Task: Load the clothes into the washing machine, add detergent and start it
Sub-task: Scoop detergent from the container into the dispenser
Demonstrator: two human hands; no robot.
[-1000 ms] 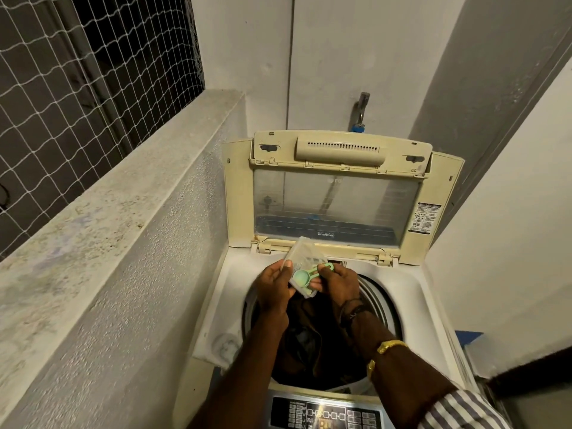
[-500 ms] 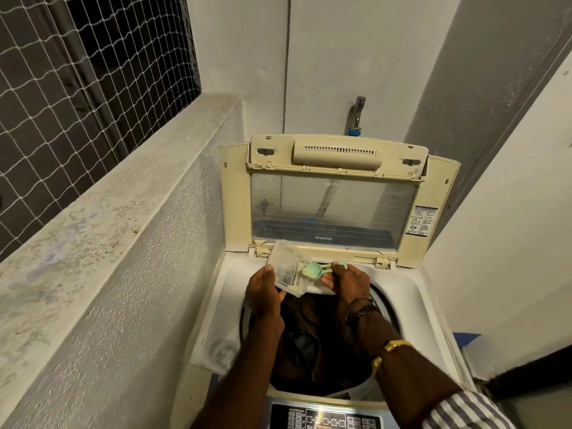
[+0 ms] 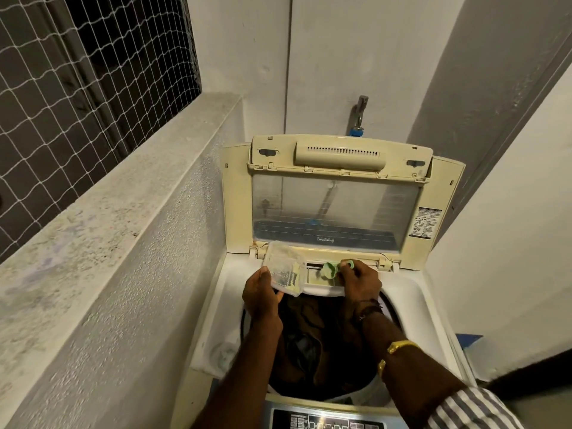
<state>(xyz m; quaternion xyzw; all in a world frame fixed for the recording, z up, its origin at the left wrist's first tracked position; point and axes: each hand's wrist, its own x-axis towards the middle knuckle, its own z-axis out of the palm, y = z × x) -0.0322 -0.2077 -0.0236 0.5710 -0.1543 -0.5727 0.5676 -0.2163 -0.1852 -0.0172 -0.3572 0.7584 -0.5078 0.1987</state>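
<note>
L grip (image 3: 261,292) clasped round clear tub (image 3: 284,267), R grip (image 3: 359,281) pinching green scoop (image 3: 328,269) just right of tub, dark clothes (image 3: 322,335) below both grips

Worn on the head, standing hard against the front of the washing machine (image 3: 411,292) and looking forward and steeply down into its open top, near enough to crop the control panel (image 3: 328,421) at the bottom edge and to catch both forearms running up from below. Centres on the left hand (image 3: 261,297) with a clear tub (image 3: 286,267) and the right hand (image 3: 360,284) with a green scoop (image 3: 329,269), just below the raised lid (image 3: 334,209). Takes in, through a wide bowed lens, the ledge (image 3: 108,205) and netting (image 3: 77,72) at left, the tap (image 3: 359,114) straight ahead and the wall (image 3: 510,243) at right.
</note>
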